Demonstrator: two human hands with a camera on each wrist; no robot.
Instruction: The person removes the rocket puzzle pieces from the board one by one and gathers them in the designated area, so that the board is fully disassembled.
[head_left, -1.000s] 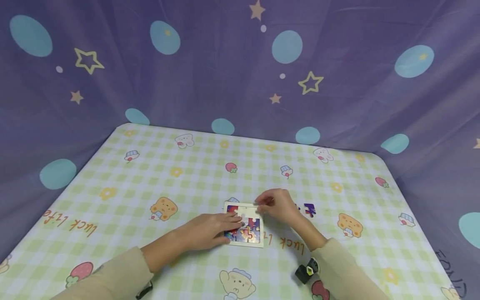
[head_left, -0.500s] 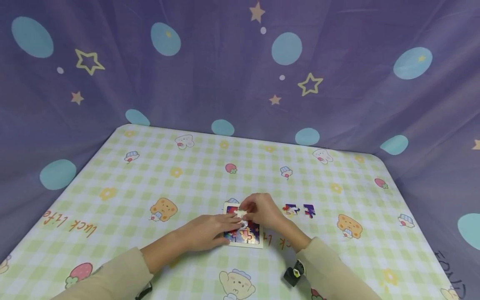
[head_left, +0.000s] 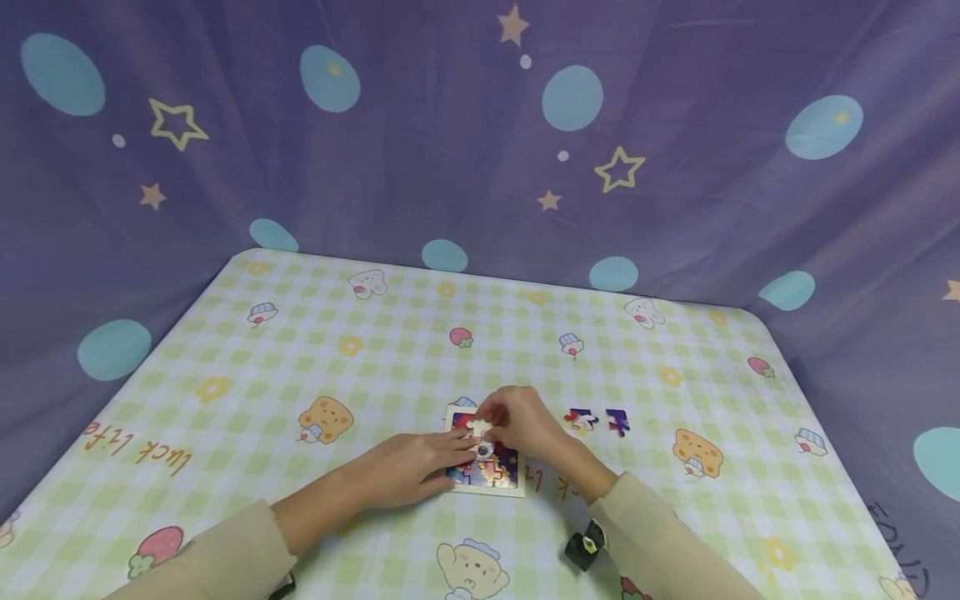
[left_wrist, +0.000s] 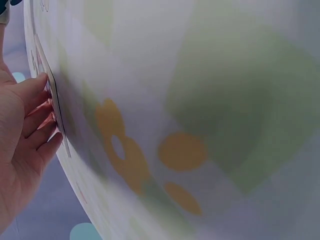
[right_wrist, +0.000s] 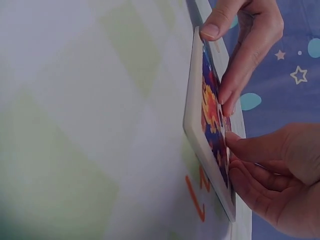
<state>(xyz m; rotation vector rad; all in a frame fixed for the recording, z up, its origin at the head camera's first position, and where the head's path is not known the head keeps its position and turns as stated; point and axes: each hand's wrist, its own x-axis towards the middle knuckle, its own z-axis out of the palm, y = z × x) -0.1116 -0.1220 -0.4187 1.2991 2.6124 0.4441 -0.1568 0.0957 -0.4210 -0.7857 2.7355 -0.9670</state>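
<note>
Sitting on the counter point(head_left: 405, 350), near side, the framed jigsaw point(head_left: 491, 473) has the left hand point(head_left: 411, 468) resting on its left, fingers pretty straight. Right hand point(head_left: 523, 425) is over its far right, can't tell if pinching. Two loose pieces point(head_left: 617, 422) lie right.

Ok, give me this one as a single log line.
left hand: on puzzle | right hand: touching puzzle | loose pieces: two, right of puzzle

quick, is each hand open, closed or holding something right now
Left hand: open, resting on the puzzle.
Right hand: at the puzzle; cannot tell whether it holds anything.
</note>
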